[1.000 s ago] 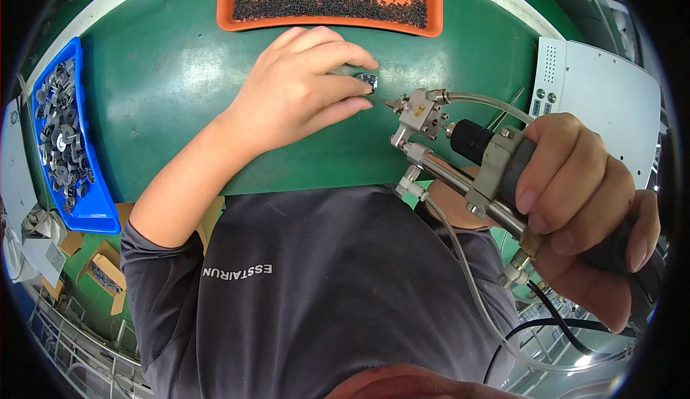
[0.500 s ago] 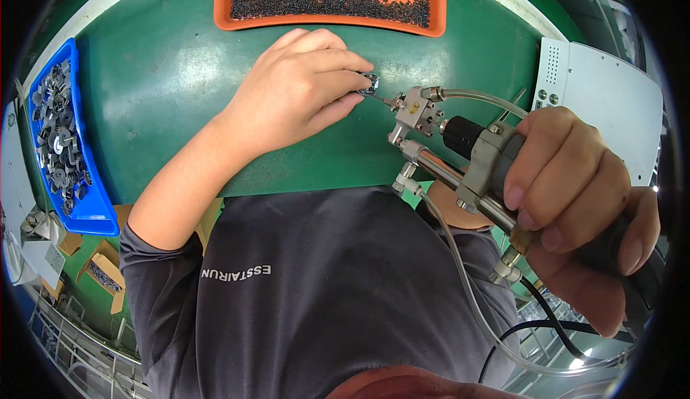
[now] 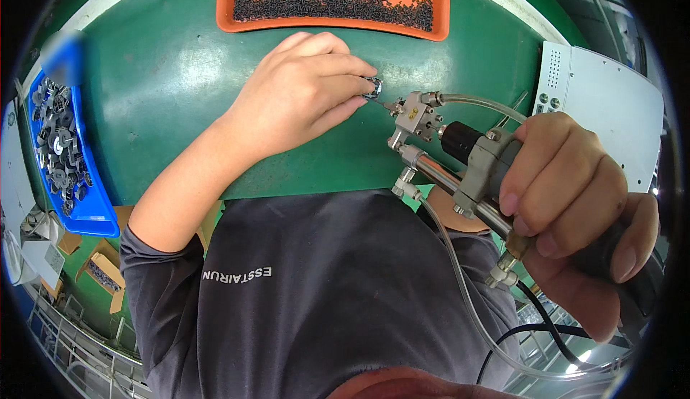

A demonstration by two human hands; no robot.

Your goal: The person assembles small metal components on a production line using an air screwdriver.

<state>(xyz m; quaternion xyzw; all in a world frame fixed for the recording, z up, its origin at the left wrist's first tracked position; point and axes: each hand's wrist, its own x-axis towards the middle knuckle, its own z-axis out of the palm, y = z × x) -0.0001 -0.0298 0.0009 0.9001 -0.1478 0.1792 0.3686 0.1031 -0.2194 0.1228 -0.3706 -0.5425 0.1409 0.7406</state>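
My left hand (image 3: 305, 86) pinches a small dark part with a shiny rim (image 3: 372, 87) between its fingertips, just above the green table. Most of that part is hidden by the fingers. My right hand (image 3: 568, 191) is wrapped round a metal dispensing gun (image 3: 460, 162) with a black knob and hoses. Its thin needle points left, with the tip at or very near the small part; whether they touch I cannot tell.
At the far side lies an orange tray (image 3: 338, 25) of tiny black pieces. On the left sits a blue tray (image 3: 100, 209) of dark round parts. A white box-shaped device (image 3: 611, 104) stands at right. A clear hose (image 3: 460, 270) hangs below the gun.
My right hand and the gun have shifted very slightly, with the needle still at the part. A blurred patch now covers the far end of the blue tray.
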